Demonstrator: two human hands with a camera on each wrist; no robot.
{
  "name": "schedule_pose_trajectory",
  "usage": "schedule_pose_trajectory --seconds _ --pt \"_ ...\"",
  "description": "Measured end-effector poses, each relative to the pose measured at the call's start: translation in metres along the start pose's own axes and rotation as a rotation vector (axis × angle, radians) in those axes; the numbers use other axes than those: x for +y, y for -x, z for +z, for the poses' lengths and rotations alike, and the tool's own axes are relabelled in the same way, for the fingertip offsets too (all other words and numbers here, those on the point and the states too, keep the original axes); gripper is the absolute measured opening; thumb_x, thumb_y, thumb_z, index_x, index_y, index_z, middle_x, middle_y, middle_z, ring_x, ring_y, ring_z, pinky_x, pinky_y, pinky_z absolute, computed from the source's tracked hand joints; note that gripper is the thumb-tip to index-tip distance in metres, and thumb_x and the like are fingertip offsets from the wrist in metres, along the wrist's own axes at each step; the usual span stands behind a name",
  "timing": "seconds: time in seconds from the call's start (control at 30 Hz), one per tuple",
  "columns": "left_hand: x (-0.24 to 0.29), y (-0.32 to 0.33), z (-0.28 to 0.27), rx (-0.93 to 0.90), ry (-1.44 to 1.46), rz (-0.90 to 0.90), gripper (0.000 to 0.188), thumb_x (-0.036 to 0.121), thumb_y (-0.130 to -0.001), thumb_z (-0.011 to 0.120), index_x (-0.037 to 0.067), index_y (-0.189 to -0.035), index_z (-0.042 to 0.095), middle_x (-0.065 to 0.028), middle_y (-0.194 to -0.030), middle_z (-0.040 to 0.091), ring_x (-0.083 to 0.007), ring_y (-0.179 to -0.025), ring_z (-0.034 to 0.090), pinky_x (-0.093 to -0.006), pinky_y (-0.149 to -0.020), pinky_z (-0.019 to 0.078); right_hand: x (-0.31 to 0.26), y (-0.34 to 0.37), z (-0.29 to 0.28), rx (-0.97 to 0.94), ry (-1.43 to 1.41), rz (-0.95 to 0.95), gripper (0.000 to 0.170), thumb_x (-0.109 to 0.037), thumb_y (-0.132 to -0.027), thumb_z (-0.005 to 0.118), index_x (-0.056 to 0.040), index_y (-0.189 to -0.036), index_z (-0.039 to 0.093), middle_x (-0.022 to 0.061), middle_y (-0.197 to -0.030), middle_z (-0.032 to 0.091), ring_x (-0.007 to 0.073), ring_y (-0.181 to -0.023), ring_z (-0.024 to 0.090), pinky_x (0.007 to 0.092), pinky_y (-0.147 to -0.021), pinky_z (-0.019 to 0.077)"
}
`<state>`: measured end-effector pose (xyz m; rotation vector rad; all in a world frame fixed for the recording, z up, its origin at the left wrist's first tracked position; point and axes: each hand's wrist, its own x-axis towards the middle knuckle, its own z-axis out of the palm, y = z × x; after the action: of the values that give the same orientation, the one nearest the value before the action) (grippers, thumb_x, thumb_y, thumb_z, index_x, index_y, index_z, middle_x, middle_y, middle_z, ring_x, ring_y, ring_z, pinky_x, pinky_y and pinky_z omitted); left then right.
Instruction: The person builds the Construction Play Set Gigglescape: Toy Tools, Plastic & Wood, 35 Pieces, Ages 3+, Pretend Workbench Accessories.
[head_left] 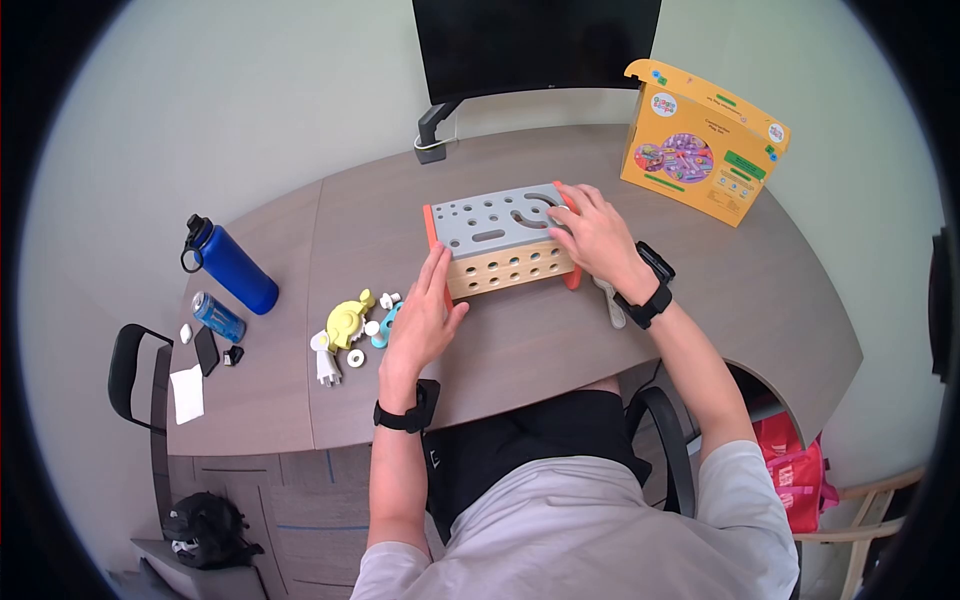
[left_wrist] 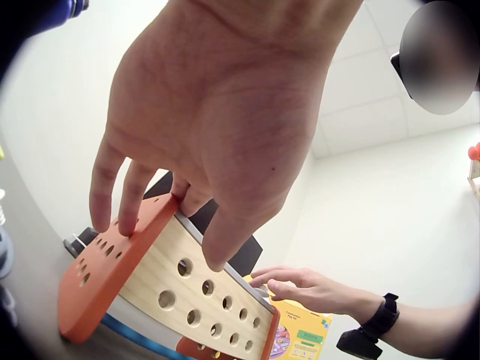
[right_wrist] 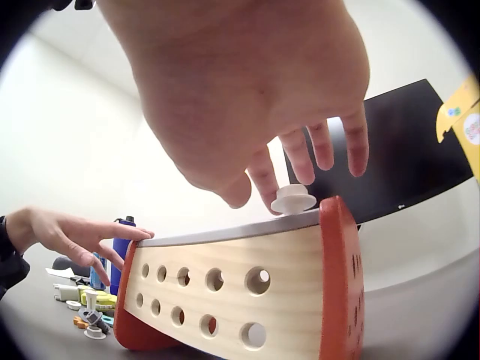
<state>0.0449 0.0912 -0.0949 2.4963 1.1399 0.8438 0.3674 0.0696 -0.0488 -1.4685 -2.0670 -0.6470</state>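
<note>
To the left of the left hand (head_left: 418,325), a blue bottle (head_left: 238,268) and a yellow toy (head_left: 347,325) are being supported by the desk (head_left: 380,180), while the left orange end panel (left_wrist: 127,259) of the toy workbench (head_left: 490,217) is being touched by that hand's extended, unclenched fingers. Between the hands, the workbench is being borne by the desk, and at its right end, beneath the right hand (head_left: 605,245), whose loosely bent fingers are being kept unclenched, a white knob (right_wrist: 292,200) is being approached closely, contact being unclear. Beyond and right of that hand, a yellow box (head_left: 695,150) is being supported.
</note>
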Motion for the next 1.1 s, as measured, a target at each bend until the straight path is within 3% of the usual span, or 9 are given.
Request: schedule_pose_trajectory --seconds 0.2,0.47,0.83,1.1 --pt "0.0 0.0 0.0 -0.004 0.002 -0.005 0.085 0.015 -0.096 0.076 0.006 -0.167 0.031 -0.0144 -0.175 0.028 -0.0417 -0.149 0.047 -0.0477 -0.118 0.0486 0.004 -0.007 0.01 -0.061 -0.006 0.076 0.029 -0.029 -0.099 0.072 -0.0055 -0.116 0.075 0.0147 -0.144 0.062 0.0317 -0.133 0.057 0.0442 -0.104 0.0544" --pt "0.005 0.001 -0.001 -0.019 0.013 -0.036 0.085 0.014 -0.095 0.077 0.006 -0.166 0.031 -0.0153 -0.175 0.029 -0.042 -0.149 0.047 -0.0473 -0.119 0.0478 0.009 0.01 -0.003 -0.055 -0.248 0.192 0.044 -0.027 -0.103 0.067 -0.0026 -0.139 0.061 0.0161 -0.146 0.061 0.0374 -0.136 0.055 0.0453 -0.111 0.05" --pt "0.014 0.002 0.003 0.007 -0.073 -0.057 0.087 0.011 -0.092 0.078 0.001 -0.165 0.031 -0.0179 -0.174 0.03 -0.0431 -0.144 0.052 -0.0468 -0.112 0.0523 -0.008 0.033 -0.004 -0.029 -0.356 0.204 0.047 -0.02 -0.1 0.071 -0.0012 -0.141 0.059 0.0178 -0.143 0.063 0.0379 -0.134 0.057 0.0448 -0.111 0.0501" --pt "0.009 0.003 0.002 0.021 -0.052 -0.037 0.087 0.01 -0.091 0.079 0.001 -0.164 0.032 -0.0182 -0.173 0.031 -0.0434 -0.137 0.057 -0.0476 -0.109 0.0541 -0.021 0.034 -0.009 -0.017 -0.215 0.184 0.046 -0.014 -0.095 0.075 -0.0005 -0.138 0.061 0.0168 -0.14 0.065 0.036 -0.131 0.06 0.045 -0.108 0.052"
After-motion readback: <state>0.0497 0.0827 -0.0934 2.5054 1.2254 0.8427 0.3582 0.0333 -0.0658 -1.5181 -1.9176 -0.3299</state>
